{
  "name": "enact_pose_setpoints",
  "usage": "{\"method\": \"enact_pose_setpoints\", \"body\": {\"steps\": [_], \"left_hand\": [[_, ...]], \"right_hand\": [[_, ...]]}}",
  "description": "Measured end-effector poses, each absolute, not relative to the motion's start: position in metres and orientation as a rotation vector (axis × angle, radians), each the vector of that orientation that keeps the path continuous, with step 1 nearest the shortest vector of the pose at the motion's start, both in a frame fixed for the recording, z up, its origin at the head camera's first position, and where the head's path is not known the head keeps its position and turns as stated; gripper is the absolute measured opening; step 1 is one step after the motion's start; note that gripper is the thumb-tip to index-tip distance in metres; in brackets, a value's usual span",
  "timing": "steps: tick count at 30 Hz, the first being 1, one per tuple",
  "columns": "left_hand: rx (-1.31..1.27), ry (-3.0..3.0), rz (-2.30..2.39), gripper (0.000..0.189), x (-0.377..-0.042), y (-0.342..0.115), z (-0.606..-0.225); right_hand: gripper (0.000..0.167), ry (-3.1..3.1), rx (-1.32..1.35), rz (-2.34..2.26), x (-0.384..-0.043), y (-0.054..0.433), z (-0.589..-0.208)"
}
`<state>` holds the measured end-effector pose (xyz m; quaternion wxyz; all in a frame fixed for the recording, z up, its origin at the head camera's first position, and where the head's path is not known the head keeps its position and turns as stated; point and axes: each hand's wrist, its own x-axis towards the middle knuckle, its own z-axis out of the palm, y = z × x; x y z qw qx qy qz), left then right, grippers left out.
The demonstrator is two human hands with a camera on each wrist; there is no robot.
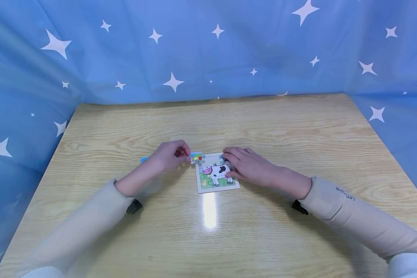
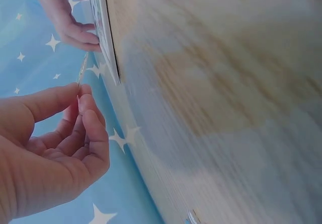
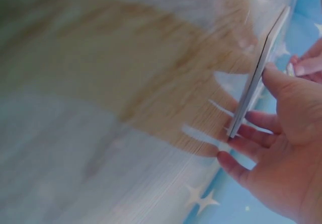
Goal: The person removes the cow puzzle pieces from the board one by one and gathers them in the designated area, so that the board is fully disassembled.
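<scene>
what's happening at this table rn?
A person is at a cow puzzle on a wood-grain table. Their left hand pinches a colorful piece by the puzzle's upper-left corner, held off the table. Their right hand rests at the puzzle's right side. Most of the cow shows; the top part looks pale, perhaps unfilled. Something blue lies partly hidden by the left wrist.

- Blue curtain [image 1: 187, 54], white stars [image 1: 173, 82]: runs from your 9 through 12 to 3 o'clock.
- Wood-grain table [image 1: 281, 123]: far edge at your 12.
- Glare streak [image 1: 209, 210] on it: your 6 o'clock.
</scene>
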<state>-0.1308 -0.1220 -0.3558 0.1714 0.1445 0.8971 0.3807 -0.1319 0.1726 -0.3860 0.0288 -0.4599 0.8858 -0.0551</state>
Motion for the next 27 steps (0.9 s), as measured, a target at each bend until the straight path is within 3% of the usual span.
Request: {"method": "enact_pose_setpoints", "body": {"steps": [27], "left_hand": [[0.343, 2.552, 1.104, 0.006, -0.125, -0.172, -0.355]], "right_hand": [[0.063, 2.723, -1.420, -0.181, -0.133, 0.173, -0.388]]}}
